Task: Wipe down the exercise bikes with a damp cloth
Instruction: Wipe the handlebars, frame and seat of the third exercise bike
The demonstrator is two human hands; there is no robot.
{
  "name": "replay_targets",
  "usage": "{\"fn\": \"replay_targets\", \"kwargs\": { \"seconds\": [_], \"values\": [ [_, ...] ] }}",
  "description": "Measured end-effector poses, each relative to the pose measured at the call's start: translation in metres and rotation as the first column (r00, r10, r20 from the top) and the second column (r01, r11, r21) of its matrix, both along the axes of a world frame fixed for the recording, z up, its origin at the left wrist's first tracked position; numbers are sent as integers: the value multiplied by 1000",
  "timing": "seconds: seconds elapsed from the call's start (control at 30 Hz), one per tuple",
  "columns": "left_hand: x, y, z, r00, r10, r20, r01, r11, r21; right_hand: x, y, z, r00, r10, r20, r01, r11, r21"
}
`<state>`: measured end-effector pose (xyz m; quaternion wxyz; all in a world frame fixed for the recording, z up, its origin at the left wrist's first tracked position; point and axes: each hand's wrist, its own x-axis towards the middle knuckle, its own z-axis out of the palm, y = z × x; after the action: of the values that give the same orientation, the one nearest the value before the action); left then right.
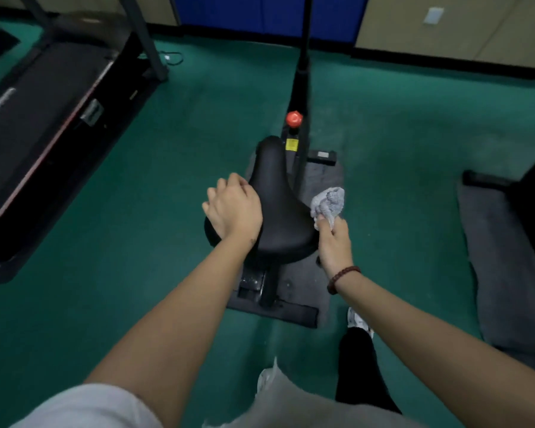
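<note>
An exercise bike stands in front of me with a black saddle (278,205) in the middle of the view. A red knob (294,118) sits on its black frame just beyond the saddle's nose. My left hand (233,208) rests on the saddle's left side, fingers curled over its edge. My right hand (334,239) is at the saddle's right side and grips a crumpled grey cloth (328,203), which touches the saddle's right edge.
The bike stands on a dark mat (306,282) on green floor. A treadmill (44,128) lies to the left. Part of a second machine on another mat (507,257) is at the right. My leg and shoe (357,322) are near the bike's rear base.
</note>
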<state>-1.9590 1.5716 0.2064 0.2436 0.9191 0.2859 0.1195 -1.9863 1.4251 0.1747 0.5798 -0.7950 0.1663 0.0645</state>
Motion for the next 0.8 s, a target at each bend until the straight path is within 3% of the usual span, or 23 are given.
{"fn": "replay_targets", "kwargs": {
  "seconds": [0.17, 0.3, 0.43, 0.53, 0.6, 0.73, 0.8],
  "values": [
    [0, 2, 3, 999, 20, 25, -16, 990, -143, -49, 41, 14, 1000, -25, 13, 27, 967, -254],
    [-7, 6, 11, 983, 80, 162, 0, 897, -442, -72, 70, 21, 999, 23, 28, -11, 934, -356],
    [-12, 23, 22, 950, 102, 294, 179, 593, -785, -98, 97, 19, 981, 181, 63, -129, 866, -482],
    [-24, 49, 29, 952, 113, 283, 224, 372, -901, -119, 110, 18, 889, 443, 119, -335, 804, -492],
    [-36, 69, 30, 952, 136, 274, 225, 295, -929, -125, 110, 21, 817, 549, 174, -421, 776, -469],
    [-54, 103, 35, 937, 191, 294, 220, 331, -917, -93, 79, 49, 792, 397, 464, -228, 897, -379],
    [-62, 112, 36, 930, 208, 302, 209, 377, -902, -67, 54, 60, 772, 367, 519, -120, 886, -448]
  ]
}}
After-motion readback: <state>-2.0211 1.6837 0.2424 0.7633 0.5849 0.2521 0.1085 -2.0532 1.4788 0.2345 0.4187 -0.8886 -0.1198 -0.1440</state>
